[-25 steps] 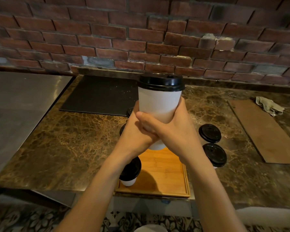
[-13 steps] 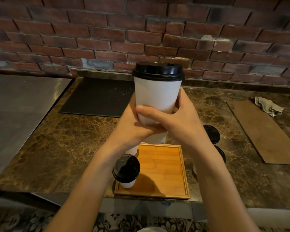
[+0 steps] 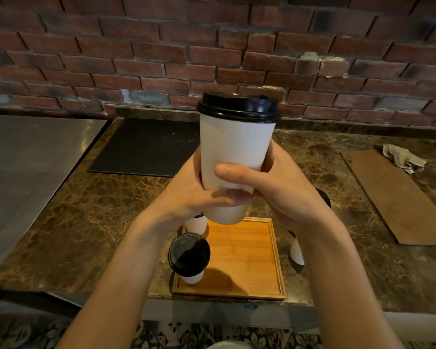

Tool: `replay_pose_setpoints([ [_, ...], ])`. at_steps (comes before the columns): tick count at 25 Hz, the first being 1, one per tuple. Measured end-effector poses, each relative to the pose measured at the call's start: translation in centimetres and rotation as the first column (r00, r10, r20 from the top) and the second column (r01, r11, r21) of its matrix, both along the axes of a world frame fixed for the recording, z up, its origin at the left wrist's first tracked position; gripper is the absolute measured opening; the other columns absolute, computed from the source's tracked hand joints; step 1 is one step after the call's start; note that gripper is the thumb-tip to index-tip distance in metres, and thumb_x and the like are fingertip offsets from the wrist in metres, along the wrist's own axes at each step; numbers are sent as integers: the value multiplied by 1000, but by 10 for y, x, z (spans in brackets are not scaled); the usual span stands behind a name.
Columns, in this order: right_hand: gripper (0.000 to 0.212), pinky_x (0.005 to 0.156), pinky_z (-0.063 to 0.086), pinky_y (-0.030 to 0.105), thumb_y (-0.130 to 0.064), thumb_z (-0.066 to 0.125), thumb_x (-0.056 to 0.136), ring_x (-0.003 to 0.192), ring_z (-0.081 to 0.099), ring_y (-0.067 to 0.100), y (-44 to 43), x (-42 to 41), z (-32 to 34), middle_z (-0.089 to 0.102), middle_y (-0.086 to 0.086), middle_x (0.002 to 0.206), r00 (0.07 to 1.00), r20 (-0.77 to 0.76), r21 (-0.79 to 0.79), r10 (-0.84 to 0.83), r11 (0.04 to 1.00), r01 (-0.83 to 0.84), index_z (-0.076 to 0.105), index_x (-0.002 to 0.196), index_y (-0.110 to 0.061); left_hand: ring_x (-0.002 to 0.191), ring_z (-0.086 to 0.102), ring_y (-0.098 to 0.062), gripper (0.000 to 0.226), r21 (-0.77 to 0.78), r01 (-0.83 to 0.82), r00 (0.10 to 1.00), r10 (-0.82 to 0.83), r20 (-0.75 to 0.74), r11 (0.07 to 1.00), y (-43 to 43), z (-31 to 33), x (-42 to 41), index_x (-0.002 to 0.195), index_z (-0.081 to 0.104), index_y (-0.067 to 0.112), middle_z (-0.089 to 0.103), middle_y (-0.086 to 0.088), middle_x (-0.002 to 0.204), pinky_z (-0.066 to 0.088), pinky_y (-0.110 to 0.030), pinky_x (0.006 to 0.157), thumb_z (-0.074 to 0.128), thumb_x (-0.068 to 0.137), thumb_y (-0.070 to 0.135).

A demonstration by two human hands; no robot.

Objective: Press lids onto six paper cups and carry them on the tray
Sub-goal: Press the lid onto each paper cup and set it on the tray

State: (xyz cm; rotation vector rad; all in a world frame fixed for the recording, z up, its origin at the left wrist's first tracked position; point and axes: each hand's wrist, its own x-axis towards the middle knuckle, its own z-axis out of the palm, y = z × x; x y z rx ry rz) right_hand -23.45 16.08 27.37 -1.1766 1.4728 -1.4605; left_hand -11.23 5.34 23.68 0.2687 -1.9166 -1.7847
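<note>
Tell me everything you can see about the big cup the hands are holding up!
It is a tall white paper cup with a black lid seated on top. It narrows toward the bottom and is nearly upright, held in the air above the wooden tray. The left hand and right hand both grip its lower half, the right thumb across its front.

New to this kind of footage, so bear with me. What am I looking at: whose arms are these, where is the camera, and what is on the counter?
No machine here: a person wears one camera on the head, looking down at their own arms. The left hand and right hand both grip a white paper cup with a black lid, raised above a wooden tray on the marble counter. One lidded cup stands on the tray's near left corner; another cup stands on the counter right of it.
</note>
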Motion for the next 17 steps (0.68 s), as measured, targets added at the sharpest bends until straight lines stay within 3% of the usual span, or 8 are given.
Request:
replay_pose_setpoints([
  [3,70,84,57,33,-28,79,64,108,65,17,1,-1,-3,64,-3,113,999,18,13,36,999,-37,51,128,-26,106,62,-13,74,-8,46,999,-46,0,999,0,0,0,126,47,20,65,10,108,53,-23,79,78,59,18],
  [8,75,85,56,34,-28,78,64,110,63,19,1,-3,-4,62,-1,115,998,-1,35,55,998,-55,49,132,-21,105,63,-14,66,-9,55,998,-55,-6,998,0,-1,0,120,51,26,67,10,107,53,-24,79,78,60,17],
  [13,72,81,58,29,-31,80,64,104,65,10,2,-1,1,64,-7,111,998,-51,35,30,999,-29,50,129,-26,106,63,-17,70,-24,24,999,-25,-23,999,1,0,-3,122,50,20,66,7,108,54,-27,80,79,59,15],
  [17,80,78,59,24,-39,88,56,101,64,1,4,2,8,64,-14,106,993,-111,10,-45,999,46,50,126,-30,106,62,-11,73,-64,-37,997,33,-63,997,3,3,-3,121,48,24,65,11,108,53,-19,78,80,55,20],
])
